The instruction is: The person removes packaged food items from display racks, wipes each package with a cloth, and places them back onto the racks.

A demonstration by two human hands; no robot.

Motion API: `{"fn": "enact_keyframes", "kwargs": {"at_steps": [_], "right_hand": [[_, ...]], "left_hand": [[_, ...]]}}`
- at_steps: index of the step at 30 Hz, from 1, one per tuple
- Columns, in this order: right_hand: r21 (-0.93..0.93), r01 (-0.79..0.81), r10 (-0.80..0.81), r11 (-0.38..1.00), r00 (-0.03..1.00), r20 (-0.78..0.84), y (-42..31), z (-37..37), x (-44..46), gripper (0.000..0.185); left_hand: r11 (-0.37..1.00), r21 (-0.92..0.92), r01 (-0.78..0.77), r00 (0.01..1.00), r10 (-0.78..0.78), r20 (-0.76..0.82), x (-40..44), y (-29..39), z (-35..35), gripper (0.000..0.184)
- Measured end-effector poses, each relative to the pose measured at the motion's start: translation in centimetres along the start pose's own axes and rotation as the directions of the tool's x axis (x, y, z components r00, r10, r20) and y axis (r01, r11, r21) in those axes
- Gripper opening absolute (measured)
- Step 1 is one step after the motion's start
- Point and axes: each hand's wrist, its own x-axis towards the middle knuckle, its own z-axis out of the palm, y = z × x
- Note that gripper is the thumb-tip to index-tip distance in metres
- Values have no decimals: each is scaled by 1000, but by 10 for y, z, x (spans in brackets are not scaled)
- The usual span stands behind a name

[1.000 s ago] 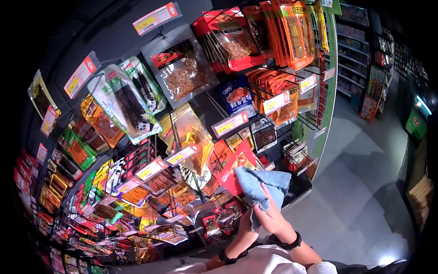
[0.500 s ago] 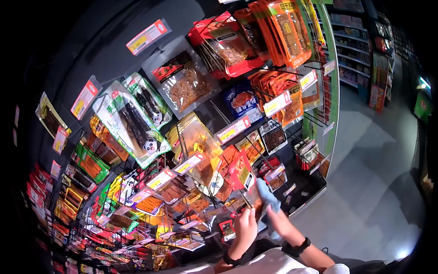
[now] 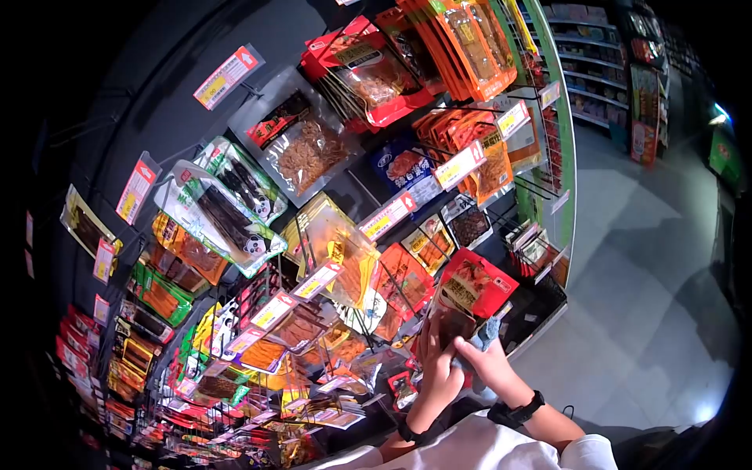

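A red snack packet point(image 3: 479, 283) with a clear lower part is held up in front of the rack, tilted. My left hand point(image 3: 440, 374) grips the lower left side of this packet, fingers up along it. My right hand point(image 3: 487, 366) is close against the left one, closed round a blue-grey cloth point(image 3: 487, 333) that lies by the packet's lower right edge. Part of the cloth hangs below the right hand. The right fingertips are hidden behind the cloth and packet.
Hanging snack packets fill the rack, among them a panda-printed packet point(image 3: 223, 211) and orange packets point(image 3: 470, 47). Price tags point(image 3: 462, 164) stick out on hooks. A green rack edge point(image 3: 558, 157) borders the grey aisle floor point(image 3: 627, 290). Farther shelves point(image 3: 587, 70) stand behind.
The red packet has moved right and turned, so more of its printed front shows. My left hand has shifted from a pinch to a broader hold. The view has shifted slightly.
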Motion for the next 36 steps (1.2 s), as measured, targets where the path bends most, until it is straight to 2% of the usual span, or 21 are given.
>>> {"fn": "enact_keyframes", "kwargs": {"at_steps": [3, 6, 7, 8, 10, 14, 15, 17, 19, 20, 22, 23, 24, 26, 28, 30, 31, 32, 34, 35, 36], "right_hand": [[-101, -84, 80, 991, 996, -46, -10, -14, 7, 23], [-102, -17, 5, 995, 993, -115, -32, -7, 10, 13], [-130, -26, 11, 991, 994, -111, -31, -12, 11, 14], [-157, -37, 20, 987, 994, -107, -27, -21, 12, 15], [-210, -65, 43, 976, 993, -108, -22, -31, 14, 15], [-326, 91, -204, 941, 920, -334, -24, -30, 17, 11], [-318, 111, -230, 942, 902, -366, -27, -29, 16, 10], [-310, 131, -256, 942, 878, -404, -33, -29, 14, 12], [-773, 300, -427, 560, 903, 41, -45, -33, 15, 29], [-951, 310, -386, 9, 878, 282, -56, -29, 20, 54], [-946, 322, -216, 36, 927, 308, -68, -8, 16, 66], [-937, 348, -115, -6, 931, 347, -58, -10, 15, 73], [-917, 399, -74, -17, 914, 399, -53, -10, 12, 73], [-877, 463, 10, 127, 884, 468, -45, -8, 5, 73], [-821, 527, -39, 220, 845, 533, -36, 3, -1, 71], [-810, 535, -40, 239, 839, 542, -40, 2, 5, 72], [-794, 436, -56, 423, 888, 457, -45, 2, 11, 74], [-792, 394, -89, 466, 912, 401, -46, -1, 20, 73], [-816, 418, -138, 399, 907, 397, -39, -21, 40, 72], [-793, 402, -149, 457, 914, 377, -39, -26, 42, 69], [-828, 416, -96, 376, 906, 412, -31, -39, 40, 69]], "left_hand": [[981, -186, -54, 998, 58, 17, 15, -2, -12, 41], [854, -456, 252, 932, -341, -122, 21, -7, -19, 71], [719, -571, 395, 886, -463, 30, 25, -18, -22, 78], [490, -689, 535, 825, -480, 299, 24, -24, -29, 65], [242, -641, 729, 673, -423, 606, 22, -39, -34, 53], [239, -694, 679, 730, -314, 607, 10, -47, -25, 54], [59, -669, 741, 649, -318, 691, 1, -59, -21, 55], [-3, -676, 737, 632, -350, 691, -2, -49, -14, 54], [-91, -724, 684, 640, -402, 655, -4, -27, -11, 43], [-96, -726, 681, 639, -406, 653, -1, -24, -9, 43], [159, -790, 592, 763, -427, 486, 9, -21, -5, 41], [286, -784, 551, 793, -471, 386, 15, -15, -6, 19], [362, -752, 551, 793, -508, 336, 19, -20, -3, 17], [375, -755, 537, 752, -619, 227, 21, -19, 1, 28], [413, -714, 565, 728, -656, 197, 19, -15, 1, 35], [453, -735, 504, 789, -588, 178, 15, -8, 3, 36], [465, -735, 493, 796, -582, 165, 12, -2, 5, 37], [592, -679, 434, 844, -532, 76, 9, 8, 9, 38], [729, -540, 421, 882, -468, 55, 2, 20, 8, 36], [715, -523, 464, 862, -500, 81, 2, 19, 8, 37], [717, -523, 461, 865, -494, 85, 2, 15, 10, 37]]}}
